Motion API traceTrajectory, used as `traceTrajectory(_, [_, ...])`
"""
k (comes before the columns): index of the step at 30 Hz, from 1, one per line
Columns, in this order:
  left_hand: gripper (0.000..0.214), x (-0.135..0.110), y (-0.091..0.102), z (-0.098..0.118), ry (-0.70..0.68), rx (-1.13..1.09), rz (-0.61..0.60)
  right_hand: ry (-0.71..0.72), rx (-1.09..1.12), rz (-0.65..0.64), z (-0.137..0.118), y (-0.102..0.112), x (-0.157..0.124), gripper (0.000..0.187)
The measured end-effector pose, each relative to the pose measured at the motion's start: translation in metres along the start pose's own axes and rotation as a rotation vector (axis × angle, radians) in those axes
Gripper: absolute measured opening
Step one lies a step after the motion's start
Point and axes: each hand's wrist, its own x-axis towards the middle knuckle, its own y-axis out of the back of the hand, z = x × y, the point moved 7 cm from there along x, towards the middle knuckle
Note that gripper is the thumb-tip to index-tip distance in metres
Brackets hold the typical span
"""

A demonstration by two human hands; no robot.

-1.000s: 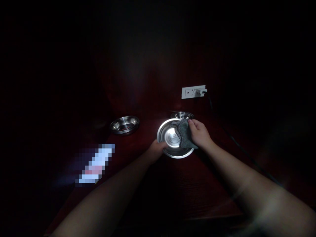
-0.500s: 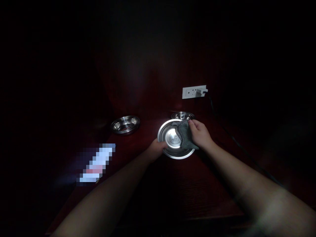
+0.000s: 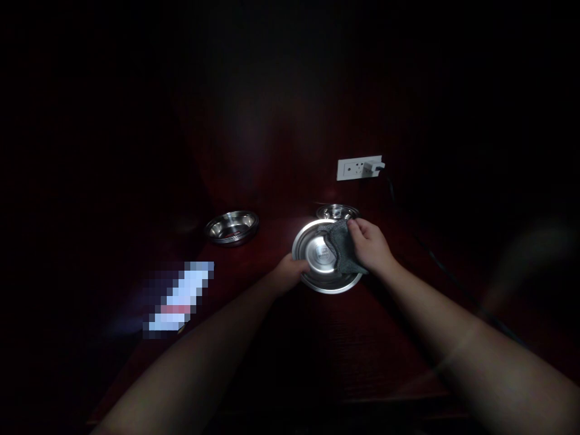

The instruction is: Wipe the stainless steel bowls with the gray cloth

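A shiny steel plate (image 3: 319, 275) is tilted toward me over a dark red wooden table (image 3: 344, 350). My left hand (image 3: 290, 273) grips its near left rim with closed fingers. My right hand (image 3: 370, 244) is closed on a grey cloth (image 3: 341, 251) and presses it against the plate's right inner side. The room is very dark.
A steel bowl (image 3: 232, 226) sits on the table to the left. Another steel bowl (image 3: 338, 211) lies just behind the plate. A white wall socket (image 3: 357, 168) holds a plug, and its dark cable runs down to the right. A pixelated bright patch (image 3: 179, 299) lies at left.
The plate, cloth and both hands have stayed in almost the same place. The whole view has shifted slightly to the right.
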Motion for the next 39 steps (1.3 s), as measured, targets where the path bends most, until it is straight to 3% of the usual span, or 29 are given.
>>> traceTrajectory(5, [0.013, 0.0, -0.002, 0.002, -0.012, 0.019, -0.032, 0.0, -0.025, -0.036, 0.0, -0.001, -0.001, 0.034])
traceTrajectory(13, [0.021, 0.006, 0.008, -0.008, -0.007, -0.03, 0.049, 0.006, -0.048, -0.042, 0.001, -0.002, -0.001, 0.023])
traceTrajectory(20, [0.048, 0.011, 0.002, -0.005, -0.145, -0.269, -0.031, -0.131, 0.099, -0.03, 0.014, -0.007, -0.002, 0.028])
traceTrajectory(24, [0.055, 0.007, 0.003, -0.004, -0.179, -0.235, -0.013, -0.221, 0.242, -0.002, 0.021, -0.009, -0.003, 0.031])
traceTrajectory(27, [0.047, 0.012, 0.007, -0.008, -0.201, -0.117, 0.006, -0.204, 0.227, 0.002, 0.021, -0.009, -0.003, 0.032])
traceTrajectory(33, [0.022, 0.032, 0.031, -0.027, -0.143, -0.099, 0.218, -0.091, 0.23, -0.129, 0.02, -0.021, -0.004, 0.037])
traceTrajectory(39, [0.026, 0.03, 0.028, -0.025, -0.16, -0.108, 0.164, -0.199, 0.383, -0.193, 0.023, -0.03, -0.006, 0.037])
